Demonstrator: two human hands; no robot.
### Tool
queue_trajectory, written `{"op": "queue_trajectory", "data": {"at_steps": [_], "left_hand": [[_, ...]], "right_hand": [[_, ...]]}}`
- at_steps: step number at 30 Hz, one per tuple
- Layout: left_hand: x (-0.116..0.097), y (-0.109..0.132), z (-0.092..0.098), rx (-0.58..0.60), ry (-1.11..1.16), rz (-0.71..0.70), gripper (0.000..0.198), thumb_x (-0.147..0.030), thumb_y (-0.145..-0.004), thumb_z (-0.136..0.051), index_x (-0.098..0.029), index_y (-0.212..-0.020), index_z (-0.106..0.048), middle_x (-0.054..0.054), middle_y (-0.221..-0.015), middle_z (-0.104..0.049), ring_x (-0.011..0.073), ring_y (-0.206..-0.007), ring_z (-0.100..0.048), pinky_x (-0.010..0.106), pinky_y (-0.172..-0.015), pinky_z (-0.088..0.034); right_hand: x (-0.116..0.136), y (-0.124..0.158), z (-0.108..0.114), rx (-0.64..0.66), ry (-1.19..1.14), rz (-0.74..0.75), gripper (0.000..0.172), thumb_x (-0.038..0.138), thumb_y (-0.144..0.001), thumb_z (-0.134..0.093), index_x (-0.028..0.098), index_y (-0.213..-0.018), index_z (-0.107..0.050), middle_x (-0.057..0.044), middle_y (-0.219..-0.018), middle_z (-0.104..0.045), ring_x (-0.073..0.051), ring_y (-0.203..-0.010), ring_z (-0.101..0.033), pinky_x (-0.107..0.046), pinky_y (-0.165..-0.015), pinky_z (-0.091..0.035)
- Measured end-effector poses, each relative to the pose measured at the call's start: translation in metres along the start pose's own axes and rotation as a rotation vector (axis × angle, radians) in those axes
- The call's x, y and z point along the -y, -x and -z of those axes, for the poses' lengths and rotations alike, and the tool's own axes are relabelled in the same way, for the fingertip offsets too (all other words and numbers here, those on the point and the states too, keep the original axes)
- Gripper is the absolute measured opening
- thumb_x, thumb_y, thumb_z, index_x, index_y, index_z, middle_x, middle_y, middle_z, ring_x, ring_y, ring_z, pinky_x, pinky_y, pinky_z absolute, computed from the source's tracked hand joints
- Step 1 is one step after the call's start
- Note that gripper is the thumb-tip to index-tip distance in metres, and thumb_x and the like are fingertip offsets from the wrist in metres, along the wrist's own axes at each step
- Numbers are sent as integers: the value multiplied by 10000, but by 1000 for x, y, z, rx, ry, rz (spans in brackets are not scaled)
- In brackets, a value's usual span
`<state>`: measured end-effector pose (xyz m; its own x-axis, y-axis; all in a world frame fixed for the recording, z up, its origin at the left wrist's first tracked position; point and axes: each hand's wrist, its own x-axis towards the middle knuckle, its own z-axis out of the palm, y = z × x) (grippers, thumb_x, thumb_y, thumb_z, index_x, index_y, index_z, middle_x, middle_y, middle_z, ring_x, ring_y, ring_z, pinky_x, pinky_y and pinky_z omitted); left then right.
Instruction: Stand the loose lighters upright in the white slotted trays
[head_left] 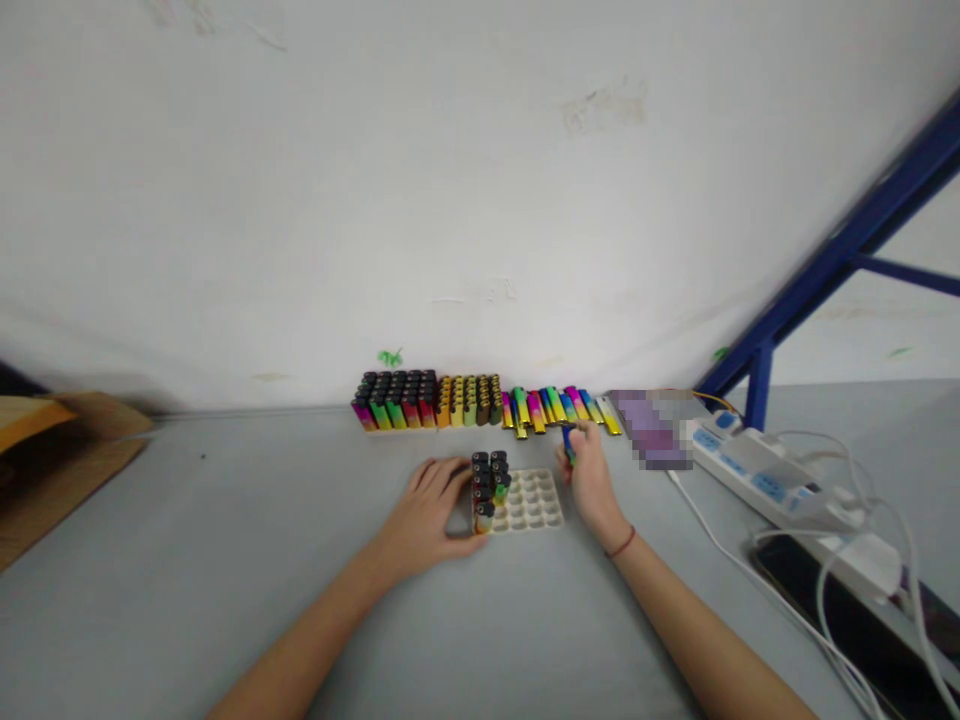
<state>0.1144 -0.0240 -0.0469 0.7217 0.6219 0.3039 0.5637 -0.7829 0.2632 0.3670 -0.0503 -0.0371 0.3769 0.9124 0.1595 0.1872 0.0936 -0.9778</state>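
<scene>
A white plastic tray (536, 500) with rows of round holes lies on the grey table. Several black-topped lighters (482, 482) stand upright in its left part. My left hand (426, 512) grips the tray's left end, thumb at the near corner and fingers at the far one. Just beyond the tray's right side, my right hand (591, 482) pinches a blue-and-green lighter (568, 445), partly hidden by the fingers. Past that hand, loose shiny lighters (551, 405) in rainbow colours lie in a row near the wall.
Two upright blocks of lighters, one black-topped (397, 400) and one gold-topped (469, 400), stand by the wall. At right are a blurred purple object (652, 430), a power strip (765, 485), white cables and a dark phone-like slab (802, 590). Cardboard (67, 480) lies far left.
</scene>
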Motion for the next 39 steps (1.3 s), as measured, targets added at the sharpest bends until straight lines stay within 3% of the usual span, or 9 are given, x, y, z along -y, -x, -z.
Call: {"op": "queue_trajectory", "data": {"at_steps": [5, 11, 21, 25, 28, 30, 32, 35, 39], "left_hand": [[-3, -1, 2, 10, 11, 14, 699, -559, -759, -660, -150, -1304, -507, 181, -1328, -532, 358, -1237, -478, 553, -1088, -313], [-4, -1, 3, 8, 36, 22, 697, -546, -749, -674, -181, -1316, -497, 158, -1321, -542, 346, -1242, -479, 549, -1101, -296], [-4, -1, 4, 22, 37, 20, 696, -516, -751, -693, -171, -1317, -483, 161, -1324, -537, 342, -1254, -471, 548, -1110, -288], [-4, -1, 3, 15, 23, 22, 691, -518, -746, -694, -160, -1303, -495, 164, -1321, -537, 349, -1252, -475, 547, -1105, -297], [-3, -1, 2, 20, 12, 20, 700, -530, -745, -691, -150, -1300, -495, 177, -1328, -532, 352, -1251, -477, 552, -1104, -297], [-3, 0, 1, 24, 8, 18, 711, -534, -747, -688, -134, -1301, -492, 189, -1330, -529, 353, -1251, -475, 556, -1105, -292], [-2, 0, 1, 21, 6, 18, 713, -538, -748, -686, -132, -1301, -490, 189, -1329, -529, 350, -1253, -472, 553, -1105, -291], [-1, 0, 0, 9, 7, 12, 706, -542, -743, -687, -148, -1296, -495, 177, -1324, -534, 342, -1252, -473, 537, -1106, -296], [0, 1, -1, -8, 5, 1, 701, -543, -741, -687, -155, -1295, -503, 167, -1324, -537, 338, -1246, -479, 524, -1109, -295]], "right_hand": [[35, 16, 8, 227, 122, 229, 232, 422, -945, -471, 212, -1024, -532, -25, -834, -628, -171, -814, -598, -302, -761, -464], [47, 25, 17, 530, 186, 274, 204, 369, -894, -595, 180, -945, -650, -35, -782, -651, -159, -705, -592, -282, -656, -480], [45, 35, 5, 555, 403, 507, 191, 256, -926, -561, 199, -1098, -622, -64, -930, -704, -169, -807, -657, -284, -752, -514], [53, 35, 4, 640, 482, 650, 208, 225, -952, -501, 206, -1098, -649, -70, -959, -699, -175, -844, -646, -283, -765, -503], [50, 21, 14, 494, 549, 648, 222, 235, -950, -484, 195, -1065, -670, -77, -972, -705, -180, -875, -639, -289, -804, -486], [40, 6, 25, 169, 757, 575, 250, 202, -943, -445, 168, -1008, -684, -104, -987, -714, -217, -948, -628, -339, -869, -448], [25, -9, 37, -114, 1061, 393, 307, 151, -924, -417, 132, -1110, -660, -150, -1134, -687, -268, -1079, -589, -381, -890, -413], [5, -22, 48, -156, 1332, 221, 396, 112, -906, -406, 83, -1265, -574, -193, -1334, -583, -280, -1243, -502, -371, -891, -395], [3, -18, 49, -60, 1488, 144, 300, 143, -932, -402, 84, -1036, -678, -202, -1182, -658, -279, -1131, -589, -354, -838, -409]]}}
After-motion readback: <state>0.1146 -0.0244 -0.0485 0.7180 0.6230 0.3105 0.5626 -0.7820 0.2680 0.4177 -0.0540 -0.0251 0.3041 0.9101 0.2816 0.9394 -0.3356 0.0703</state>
